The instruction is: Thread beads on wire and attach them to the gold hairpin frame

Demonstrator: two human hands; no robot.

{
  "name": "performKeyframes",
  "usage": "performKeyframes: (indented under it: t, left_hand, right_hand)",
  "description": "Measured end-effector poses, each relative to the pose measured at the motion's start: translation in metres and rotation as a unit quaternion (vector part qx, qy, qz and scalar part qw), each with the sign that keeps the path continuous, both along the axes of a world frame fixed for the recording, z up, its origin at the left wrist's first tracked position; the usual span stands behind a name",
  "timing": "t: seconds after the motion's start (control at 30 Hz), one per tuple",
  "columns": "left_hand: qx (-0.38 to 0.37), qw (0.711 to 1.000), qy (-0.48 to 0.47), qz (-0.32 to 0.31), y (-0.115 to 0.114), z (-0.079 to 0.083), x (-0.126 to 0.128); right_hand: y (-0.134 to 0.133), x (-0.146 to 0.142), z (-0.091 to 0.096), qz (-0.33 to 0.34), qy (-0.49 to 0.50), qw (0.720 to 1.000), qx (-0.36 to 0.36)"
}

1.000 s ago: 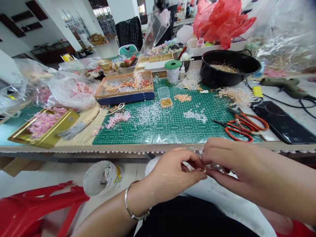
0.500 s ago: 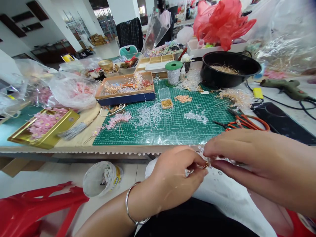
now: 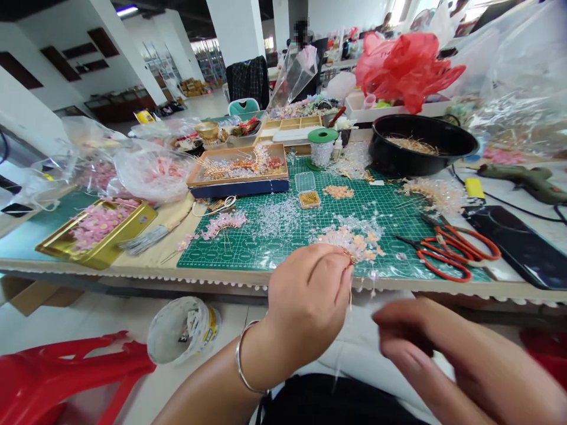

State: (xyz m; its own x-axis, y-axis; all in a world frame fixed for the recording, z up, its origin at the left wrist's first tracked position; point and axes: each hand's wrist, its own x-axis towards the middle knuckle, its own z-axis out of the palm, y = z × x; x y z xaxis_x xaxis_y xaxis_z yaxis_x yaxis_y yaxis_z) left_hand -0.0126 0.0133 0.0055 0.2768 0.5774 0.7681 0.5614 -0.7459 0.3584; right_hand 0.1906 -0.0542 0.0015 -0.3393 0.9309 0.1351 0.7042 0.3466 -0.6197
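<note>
My left hand [image 3: 310,301], with a silver bangle on its wrist, is raised before the table's front edge and pinches a beaded flower sprig [image 3: 352,243] by its thin wire stem. The pale peach and clear blossoms stand just above my fingertips, over the green cutting mat [image 3: 305,227]. My right hand [image 3: 425,348] is lower and to the right, over my lap, blurred by motion with its fingers curled. Whether it holds anything I cannot make out.
Red-handled pliers [image 3: 452,251] lie on the mat's right side, a black phone [image 3: 520,245] beyond them. A black pan [image 3: 420,144], a glue gun [image 3: 527,177], a wooden tray of beads [image 3: 239,165], a gold tin of pink flowers [image 3: 97,227] crowd the table. Red stool [image 3: 53,378] at lower left.
My hands have parted. The left one has lifted the beaded sprig up over the mat's edge; the right one has dropped down and to the right. The camera has tilted slightly.
</note>
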Motion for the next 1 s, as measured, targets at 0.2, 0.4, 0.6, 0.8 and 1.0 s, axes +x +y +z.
performKeyframes:
  t: [0.2, 0.4, 0.6, 0.8, 1.0]
  left_hand:
    - [0.034, 0.998, 0.051, 0.027, -0.006, -0.002, 0.001]
    - [0.068, 0.995, 0.065, 0.043, -0.004, -0.008, 0.0]
    - [0.043, 0.998, 0.029, 0.04, 0.002, -0.009, -0.001]
    - [-0.064, 0.997, -0.048, 0.0, 0.001, -0.005, -0.002]
    - [-0.085, 0.993, -0.084, -0.019, -0.001, -0.001, -0.005]
  right_hand:
    - [0.036, -0.051, 0.026, -0.055, 0.192, 0.967, -0.156]
    - [0.04, -0.045, 0.015, -0.009, 0.178, 0.918, -0.354]
    - [0.036, -0.046, 0.011, -0.048, 0.374, 0.847, -0.374]
    - [0.023, -0.043, 0.009, -0.083, 0.412, 0.852, -0.313]
    - [0.01, -0.027, 0.0, -0.065, 0.411, 0.84, -0.348]
